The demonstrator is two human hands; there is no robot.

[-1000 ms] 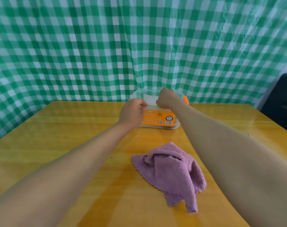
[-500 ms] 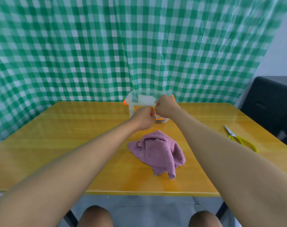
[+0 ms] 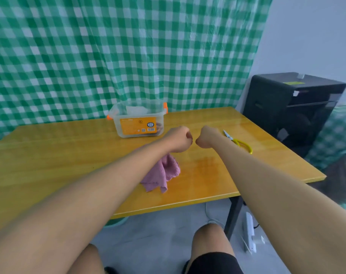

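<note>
Lying crumpled on the table (image 3: 49, 155), the purple cloth (image 3: 164, 171) sits just below my left wrist, partly hidden by that forearm, and the clear plastic box (image 3: 137, 123) with an orange label stands upright just beyond, touched by neither grip. My left grip (image 3: 179, 138) and right grip (image 3: 206, 137) hover above the table, fingers curled into fists, knuckles nearly meeting, nothing visible inside either. Yellow-handled scissors (image 3: 239, 142) lie flat near my right wrist; a green checked curtain (image 3: 109, 56) hangs behind the table.
</note>
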